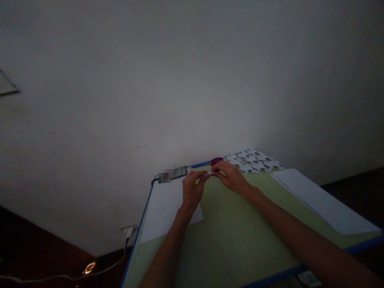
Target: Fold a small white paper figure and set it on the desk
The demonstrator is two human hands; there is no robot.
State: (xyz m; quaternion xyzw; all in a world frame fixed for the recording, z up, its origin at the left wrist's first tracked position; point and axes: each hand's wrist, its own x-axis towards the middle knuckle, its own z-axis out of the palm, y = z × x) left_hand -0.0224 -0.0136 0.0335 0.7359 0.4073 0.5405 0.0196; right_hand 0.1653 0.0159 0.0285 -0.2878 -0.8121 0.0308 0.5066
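My left hand (193, 186) and my right hand (229, 176) meet over the far part of the table. Both pinch a small folded piece of white paper (209, 173) between thumb and fingers; its exact shape is too small to make out. Just behind my right hand lies a red round object (216, 161), partly hidden. Several folded white paper pieces (255, 162) lie spread out at the far right, with points sticking out. White paper sheets (168, 212) lie flat below and left of my left hand.
A phone (179, 173) with a lit screen rests at the far left edge. A stack of white paper (321, 200) lies on the right of the green table (234, 236), which has a blue rim. The wall (180, 100) stands right behind; a plug (128, 233) and cable are at left.
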